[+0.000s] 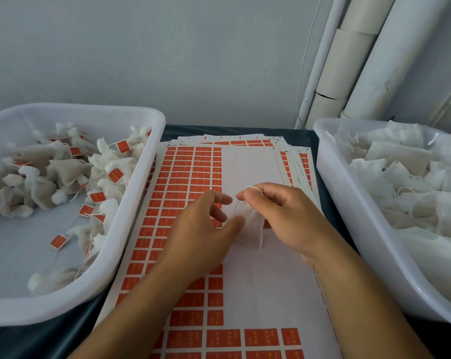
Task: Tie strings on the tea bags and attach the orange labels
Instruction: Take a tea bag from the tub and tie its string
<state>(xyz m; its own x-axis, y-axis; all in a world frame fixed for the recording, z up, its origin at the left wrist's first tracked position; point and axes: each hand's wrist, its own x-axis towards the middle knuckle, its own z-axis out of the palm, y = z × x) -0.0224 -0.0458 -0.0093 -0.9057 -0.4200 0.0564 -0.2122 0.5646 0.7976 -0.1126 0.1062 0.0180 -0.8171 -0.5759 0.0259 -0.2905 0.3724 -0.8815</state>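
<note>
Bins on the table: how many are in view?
2. Left bin holds labelled tea bags; right bin holds unlabelled ones. Both run out of frame, so others may be hidden.

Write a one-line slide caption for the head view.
Both hands hold a white mesh tea bag above the orange label sheet, between two white plastic tubs.

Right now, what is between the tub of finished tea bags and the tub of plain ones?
In the head view, the label sheets lie between the left tub and right tub, with both hands over them holding one tea bag.
</note>
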